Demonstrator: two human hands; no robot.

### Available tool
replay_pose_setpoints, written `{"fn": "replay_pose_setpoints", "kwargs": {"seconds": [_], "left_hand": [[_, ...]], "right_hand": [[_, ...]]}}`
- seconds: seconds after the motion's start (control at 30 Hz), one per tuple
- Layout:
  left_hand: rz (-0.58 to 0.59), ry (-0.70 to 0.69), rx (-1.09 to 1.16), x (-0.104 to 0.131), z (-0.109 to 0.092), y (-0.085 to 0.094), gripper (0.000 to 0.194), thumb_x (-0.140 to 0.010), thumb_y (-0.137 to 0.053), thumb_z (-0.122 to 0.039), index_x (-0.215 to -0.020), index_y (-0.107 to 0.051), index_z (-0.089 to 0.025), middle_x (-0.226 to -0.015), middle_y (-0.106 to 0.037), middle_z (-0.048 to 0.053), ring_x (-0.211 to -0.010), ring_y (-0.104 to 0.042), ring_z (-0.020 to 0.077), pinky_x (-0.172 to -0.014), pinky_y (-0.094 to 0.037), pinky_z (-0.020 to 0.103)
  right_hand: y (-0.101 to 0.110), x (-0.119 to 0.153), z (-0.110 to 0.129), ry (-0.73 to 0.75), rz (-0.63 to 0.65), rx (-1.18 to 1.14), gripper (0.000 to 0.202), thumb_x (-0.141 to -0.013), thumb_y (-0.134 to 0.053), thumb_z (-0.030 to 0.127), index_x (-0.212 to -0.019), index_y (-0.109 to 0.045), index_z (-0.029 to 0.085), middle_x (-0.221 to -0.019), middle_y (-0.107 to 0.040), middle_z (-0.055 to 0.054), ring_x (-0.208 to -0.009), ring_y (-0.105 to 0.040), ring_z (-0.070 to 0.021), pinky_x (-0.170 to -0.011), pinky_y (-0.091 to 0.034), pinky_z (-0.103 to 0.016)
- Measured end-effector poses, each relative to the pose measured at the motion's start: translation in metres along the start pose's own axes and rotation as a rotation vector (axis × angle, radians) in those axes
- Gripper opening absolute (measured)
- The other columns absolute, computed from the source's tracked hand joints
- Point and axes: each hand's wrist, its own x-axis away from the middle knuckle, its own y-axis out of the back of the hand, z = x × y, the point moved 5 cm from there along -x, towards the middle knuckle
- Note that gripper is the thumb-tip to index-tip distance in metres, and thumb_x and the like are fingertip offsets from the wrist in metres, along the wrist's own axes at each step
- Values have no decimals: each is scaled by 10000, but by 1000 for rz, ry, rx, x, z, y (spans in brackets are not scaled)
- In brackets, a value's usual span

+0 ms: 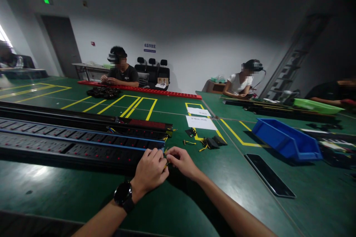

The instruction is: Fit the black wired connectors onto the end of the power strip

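Left hand (151, 168): closed, with fingers curled at the right-hand end of the nearest socket strip (100, 152); grip contents hidden from view.
Right hand (182, 161): closed to a pinch, thumb and forefinger together, right beside the left hand; exact hold too small to tell.
Yellow wire (166, 166): showing between both hands, at the end of the nearest socket strip (just a sliver, really).
Watch (123, 193): black, round-faced, worn on the left wrist.
Socket strips (83, 133): long and black, dotted with red, edged in blue, lying side by side on the green table (217, 192).
Small black parts (217, 142): lying beyond the right hand, with short yellow leads.
Paper sheets (200, 122): white, printed, lying beyond the small black parts.
Blue bin (286, 139): standing to the right of the paper sheets.
Dark-screened device (269, 175): flat on the table, nearer than the blue bin.
Red slotted strip (141, 90): stretched along the far side, near a seated person (122, 70).
Light green tray (317, 106): at far right, beyond the blue bin.
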Motion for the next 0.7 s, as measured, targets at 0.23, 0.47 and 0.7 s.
{"fn": "replay_pose_setpoints", "kwargs": {"seconds": [0.23,0.47,0.7], "left_hand": [[-2,5,27,0,0,0,103,-848,-634,-271,-828,-687,-184,-905,-638,80,-906,-536,245,-777,-380,418],[16,-21,21,0,-2,1,124,-861,-617,-281,-876,-696,-188,-943,-653,81,-950,-544,256,-828,-393,428],[63,16,16,-1,-1,2,153,-847,-608,-313,-885,-688,-188,-940,-644,87,-936,-541,265,-833,-389,440]], "right_hand": [[1,1,1,19,67,21,291,-879,-660,460,-943,-665,175,-795,-660,-7,-646,-557,-125,-544,-434,-223],[-3,1,5,90,148,86,317,-950,-590,487,-981,-674,183,-874,-677,-23,-727,-582,-144,-667,-468,-256],[1,3,7,138,43,246,456,-990,-478,585,-834,-653,194,-823,-609,-19,-795,-554,-165,-739,-441,-281]]}}
